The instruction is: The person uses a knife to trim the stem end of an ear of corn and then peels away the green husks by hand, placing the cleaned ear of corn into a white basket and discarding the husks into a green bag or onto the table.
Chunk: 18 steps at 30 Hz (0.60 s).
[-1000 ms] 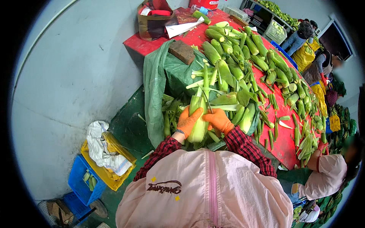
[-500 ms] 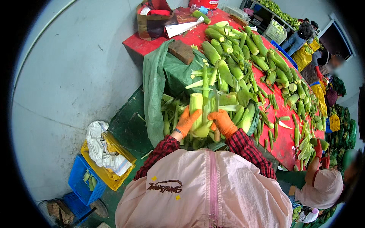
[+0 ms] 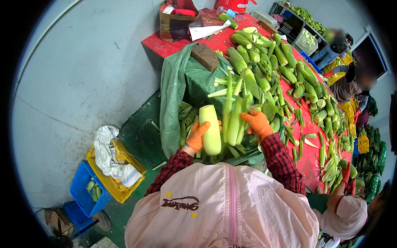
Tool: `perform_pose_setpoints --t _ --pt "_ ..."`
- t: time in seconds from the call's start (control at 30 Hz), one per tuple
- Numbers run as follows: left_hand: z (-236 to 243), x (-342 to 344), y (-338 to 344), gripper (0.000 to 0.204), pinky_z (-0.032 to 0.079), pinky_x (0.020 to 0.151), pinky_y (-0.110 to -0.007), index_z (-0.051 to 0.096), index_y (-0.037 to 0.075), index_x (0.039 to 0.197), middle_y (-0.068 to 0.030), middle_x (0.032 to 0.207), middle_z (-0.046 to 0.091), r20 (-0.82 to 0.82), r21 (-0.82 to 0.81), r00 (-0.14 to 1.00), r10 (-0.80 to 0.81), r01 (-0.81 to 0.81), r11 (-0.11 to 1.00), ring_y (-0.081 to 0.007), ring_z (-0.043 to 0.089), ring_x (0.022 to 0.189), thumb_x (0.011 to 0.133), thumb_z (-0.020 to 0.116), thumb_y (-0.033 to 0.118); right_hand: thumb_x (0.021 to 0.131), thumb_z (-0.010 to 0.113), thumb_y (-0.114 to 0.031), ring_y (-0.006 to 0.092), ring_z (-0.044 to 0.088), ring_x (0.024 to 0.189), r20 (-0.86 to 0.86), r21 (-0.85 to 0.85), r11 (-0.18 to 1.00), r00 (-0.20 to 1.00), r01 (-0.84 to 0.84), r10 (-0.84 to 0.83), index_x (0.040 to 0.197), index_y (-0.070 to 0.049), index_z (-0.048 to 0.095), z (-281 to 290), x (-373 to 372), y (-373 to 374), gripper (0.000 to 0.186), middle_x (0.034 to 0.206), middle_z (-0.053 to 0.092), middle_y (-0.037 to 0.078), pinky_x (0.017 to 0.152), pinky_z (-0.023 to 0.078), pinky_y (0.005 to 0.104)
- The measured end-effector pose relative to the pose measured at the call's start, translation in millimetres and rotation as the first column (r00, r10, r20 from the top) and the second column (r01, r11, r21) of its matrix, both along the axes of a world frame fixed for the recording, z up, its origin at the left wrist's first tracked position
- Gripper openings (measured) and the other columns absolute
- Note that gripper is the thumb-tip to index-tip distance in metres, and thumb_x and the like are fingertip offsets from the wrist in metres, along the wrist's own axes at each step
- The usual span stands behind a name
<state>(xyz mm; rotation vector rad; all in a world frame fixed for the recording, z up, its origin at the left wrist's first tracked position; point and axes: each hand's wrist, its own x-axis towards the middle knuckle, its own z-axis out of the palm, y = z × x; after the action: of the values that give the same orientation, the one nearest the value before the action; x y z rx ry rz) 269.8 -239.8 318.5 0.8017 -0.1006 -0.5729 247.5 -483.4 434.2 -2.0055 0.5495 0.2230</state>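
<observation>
My left hand (image 3: 197, 136), in an orange glove, is closed around a pale green ear of corn (image 3: 210, 128) with a cut top, held upright. To its right, my right hand (image 3: 258, 123), gloved the same way, has its fingers curled, its thumb beside loose green husk leaves (image 3: 235, 122). What those fingers hold, if anything, is hidden, and no knife shows clearly. Beneath both hands, husk scraps lie over a green plastic sheet (image 3: 170, 103). A brown block (image 3: 205, 57) rests on the sheet's far edge.
Unpeeled corn ears (image 3: 285, 62) and husk strips cover much of the red table (image 3: 304, 159). A bag (image 3: 178, 25) stands at its far left. Yellow (image 3: 140, 165) and blue crates (image 3: 80, 186) sit on the floor at left. A co-worker (image 3: 345, 215) is close at right; others work farther back.
The hands have moved apart, my right hand going right and up. The ear in my left hand has come away from outer husk leaves. The knife seen by my right hand is no longer visible.
</observation>
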Motion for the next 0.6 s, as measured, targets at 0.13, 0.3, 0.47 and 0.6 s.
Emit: perform_pose_setpoints --t 0.13,0.3,0.47,0.6 --pt "23.3 0.8 -4.3 0.069 0.047 0.096 -0.035 0.038 0.006 0.143 -0.0082 0.13 0.055 0.195 0.15 0.981 -0.017 -0.012 0.989 -0.0193 0.056 0.113 0.083 0.07 0.019 0.078 0.077 -0.045 0.0124 0.061 0.051 0.148 -0.122 0.983 0.976 -0.139 0.157 0.136 -0.006 0.053 14.6 -7.6 29.1 0.074 0.091 0.07 0.007 0.049 0.051 0.028" --pt "34.4 2.9 -37.0 0.079 0.04 0.103 -0.032 0.032 0.008 0.149 -0.0058 0.138 0.048 0.293 0.147 0.946 -0.138 0.098 0.984 -0.0168 0.048 0.122 0.08 0.071 0.012 0.076 0.081 -0.034 0.0081 0.06 0.063 0.22 0.309 0.94 0.973 -0.144 0.077 0.132 -0.003 0.056 18.1 -24.9 45.6 0.068 0.093 0.069 0.003 0.048 0.048 0.0241" --pt "18.4 1.2 -60.8 0.069 0.048 0.093 -0.033 0.041 0.007 0.141 -0.0045 0.124 0.056 0.161 0.07 0.933 -0.321 0.314 0.947 -0.0167 0.056 0.108 0.082 0.074 0.019 0.074 0.084 -0.031 0.0074 0.057 0.058 0.177 0.227 0.971 0.976 0.082 -0.124 0.107 0.002 0.065 4.9 -42.0 26.2 0.05 0.082 0.067 0.003 0.046 0.045 0.0231" --pt "2.2 -0.2 -61.0 0.068 0.05 0.088 -0.033 0.044 0.008 0.138 -0.0033 0.118 0.058 0.051 0.031 0.95 -0.307 0.306 0.952 -0.0162 0.059 0.102 0.081 0.077 0.023 0.075 0.084 -0.031 0.0075 0.054 0.051 0.247 0.035 0.994 0.963 0.101 -0.107 0.09 0.0 0.067 3.0 -42.3 33.7 0.039 0.071 0.063 0.002 0.043 0.043 0.0238"
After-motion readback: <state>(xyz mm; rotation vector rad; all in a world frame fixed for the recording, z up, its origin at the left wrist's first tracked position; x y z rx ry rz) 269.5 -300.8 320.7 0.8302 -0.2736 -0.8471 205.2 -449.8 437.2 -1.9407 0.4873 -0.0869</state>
